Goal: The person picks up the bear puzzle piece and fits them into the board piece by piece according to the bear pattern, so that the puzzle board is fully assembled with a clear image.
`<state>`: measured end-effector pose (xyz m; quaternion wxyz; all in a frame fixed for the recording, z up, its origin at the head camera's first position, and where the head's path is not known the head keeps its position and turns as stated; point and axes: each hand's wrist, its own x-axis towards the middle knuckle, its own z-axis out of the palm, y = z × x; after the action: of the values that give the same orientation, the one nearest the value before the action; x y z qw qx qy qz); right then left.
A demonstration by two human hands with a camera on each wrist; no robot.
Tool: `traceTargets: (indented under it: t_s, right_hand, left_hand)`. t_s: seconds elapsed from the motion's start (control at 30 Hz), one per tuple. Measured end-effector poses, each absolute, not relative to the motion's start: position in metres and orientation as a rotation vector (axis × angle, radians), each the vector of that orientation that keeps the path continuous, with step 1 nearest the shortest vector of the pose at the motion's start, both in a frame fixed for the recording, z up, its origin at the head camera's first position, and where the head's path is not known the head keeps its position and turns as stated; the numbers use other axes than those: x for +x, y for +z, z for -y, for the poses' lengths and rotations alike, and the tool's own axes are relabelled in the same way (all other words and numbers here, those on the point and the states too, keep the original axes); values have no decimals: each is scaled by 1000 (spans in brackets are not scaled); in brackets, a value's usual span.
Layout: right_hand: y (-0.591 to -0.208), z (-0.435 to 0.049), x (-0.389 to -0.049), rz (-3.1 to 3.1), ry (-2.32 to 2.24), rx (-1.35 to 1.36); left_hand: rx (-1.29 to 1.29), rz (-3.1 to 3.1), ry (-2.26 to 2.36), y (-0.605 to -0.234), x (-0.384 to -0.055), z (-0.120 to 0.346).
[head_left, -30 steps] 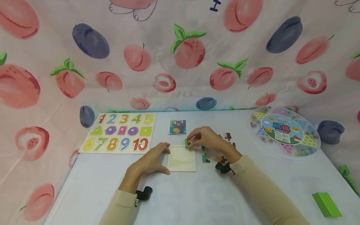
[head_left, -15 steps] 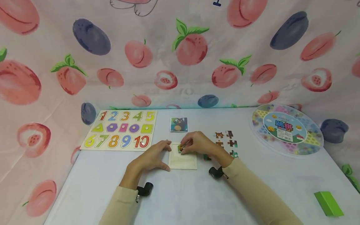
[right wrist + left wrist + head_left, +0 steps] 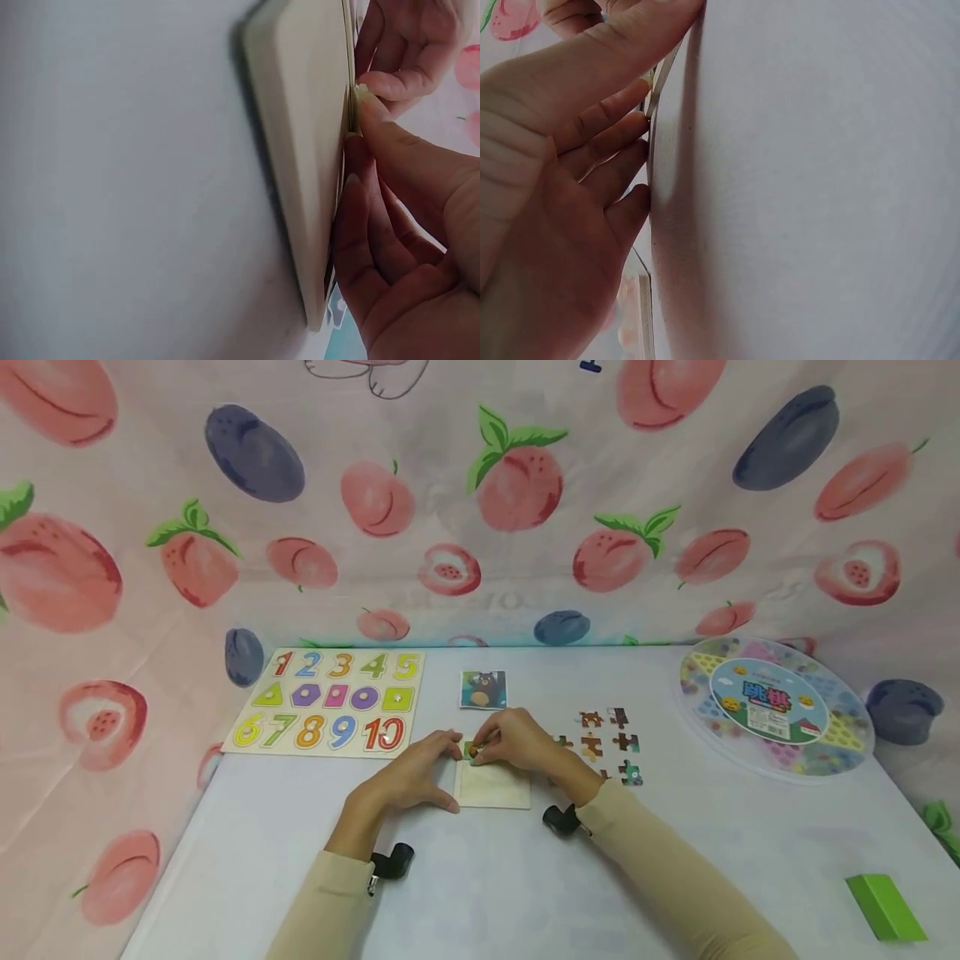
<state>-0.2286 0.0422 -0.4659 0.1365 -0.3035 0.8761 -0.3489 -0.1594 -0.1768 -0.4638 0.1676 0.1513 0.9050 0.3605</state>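
A shallow wooden puzzle tray (image 3: 493,787) lies in the middle of the table. At its top left corner my right hand (image 3: 517,745) pinches a small green-and-brown jigsaw piece (image 3: 470,750) between thumb and fingers. My left hand (image 3: 411,775) rests along the tray's left side, its thumb by the lower corner and its fingers by the upper one. In the left wrist view the fingers (image 3: 607,135) of that hand are loosely extended. Seen edge-on in the right wrist view, the tray (image 3: 300,150) partly hides what the fingertips touch. Several loose jigsaw pieces (image 3: 591,746) lie right of the tray, some behind my right forearm.
A bear picture card (image 3: 483,690) lies beyond the tray. Back left is a number-and-shape board (image 3: 315,752). A round clear game box (image 3: 768,697) stands back right, and a green block (image 3: 887,907) sits near right. A fruit-print curtain (image 3: 450,485) hangs behind the table.
My right hand has carried the jigsaw piece left from the tray's upper right to its top left corner. More loose pieces now show. My left hand keeps its place by the tray.
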Motion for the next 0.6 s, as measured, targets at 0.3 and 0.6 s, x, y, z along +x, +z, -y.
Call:
traceTargets:
  t_s: [0.3, 0.6]
  right_hand:
    - [-464, -36, -227, -2601, -918, -888]
    - [-463, -34, -228, -2595, -875, -872]
  left_hand:
    - [435, -2594, 999, -463, -160, 176]
    - [481, -2589, 968, -462, -159, 176]
